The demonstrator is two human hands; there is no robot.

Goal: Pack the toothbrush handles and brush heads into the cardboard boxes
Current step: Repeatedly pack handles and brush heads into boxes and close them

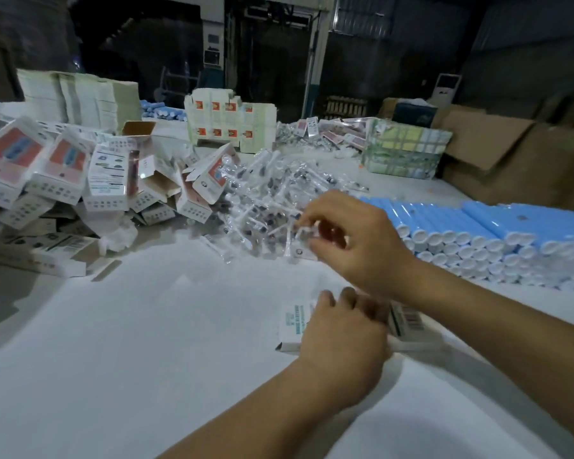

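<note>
White tabletop (146, 342) fills the foreground of a dim workshop, with brown cartons (524, 160) along the far right. At the middle lies a heap of brush heads (265, 200) sealed in clear wrappers. The right hand (352, 240) hovers over the near edge of that heap, its fingertips curled in and pinching one wrapped brush head (299, 231) just above the pile. Nearer the camera, the left hand (342, 329) rests on a small cardboard box (292, 326) lying on the tabletop, fingers curled over its top and gripping it; the box's far end with a barcode shows just past the knuckles. To the right, blue toothbrush handles (497, 233) with white caps are stacked in rows. On the left sits a jumble of printed boxes (80, 173), some open, with flat stacks of unfolded ones (80, 101) behind
</note>
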